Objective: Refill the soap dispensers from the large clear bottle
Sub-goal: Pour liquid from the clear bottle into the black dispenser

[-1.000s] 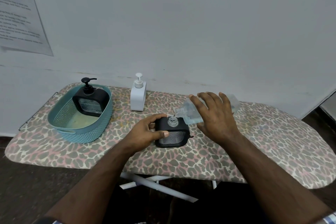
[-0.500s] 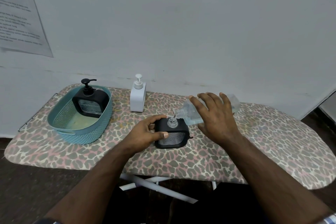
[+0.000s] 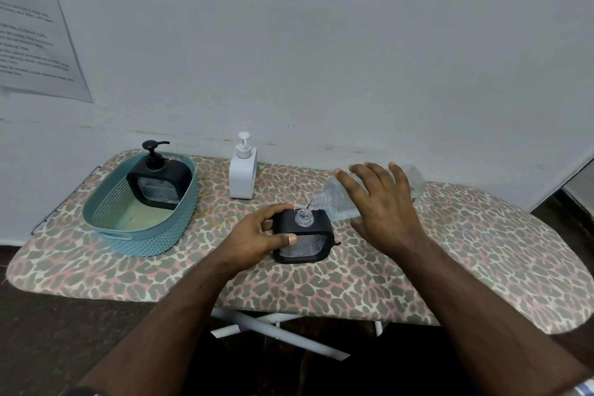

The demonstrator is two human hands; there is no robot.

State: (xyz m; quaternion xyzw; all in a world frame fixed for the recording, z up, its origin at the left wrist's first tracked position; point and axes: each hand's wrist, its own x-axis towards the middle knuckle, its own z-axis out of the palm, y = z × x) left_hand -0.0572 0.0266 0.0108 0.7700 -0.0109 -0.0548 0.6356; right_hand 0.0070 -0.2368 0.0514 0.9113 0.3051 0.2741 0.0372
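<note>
**Clear bottle tipped over an open black dispenser**

Much of the large clear bottle [image 3: 337,199] is hidden behind the right hand [image 3: 382,206]; only its neck, part of its shoulder and a pale far end past the knuckles show. The bottle is transparent, so its outline is hard to trace. The right fingers [image 3: 369,177] are spread over the top of it, and how they close underneath cannot be seen. The bottle lies tilted, mouth pointing down and left, just above the round opening of the open black dispenser [image 3: 302,235] — whether the two touch cannot be told. A thin clear stream seems to run between them, though it is faint.

The left hand [image 3: 257,238] clamps that dispenser from its left side, thumb on the near face and fingers on the far top edge. The dispenser stands upright near the middle of the leopard-print counter [image 3: 482,254], its pump off. A small dark piece pokes out at its right, too hidden to name.

Further left, a teal basket [image 3: 154,235] holds a second black dispenser [image 3: 159,180] with its pump on. A white dispenser [image 3: 242,170] stands at the far edge, by the wall. A printed sheet [image 3: 35,26] on the wall is cut off at the left — its text is unreadable.
</note>
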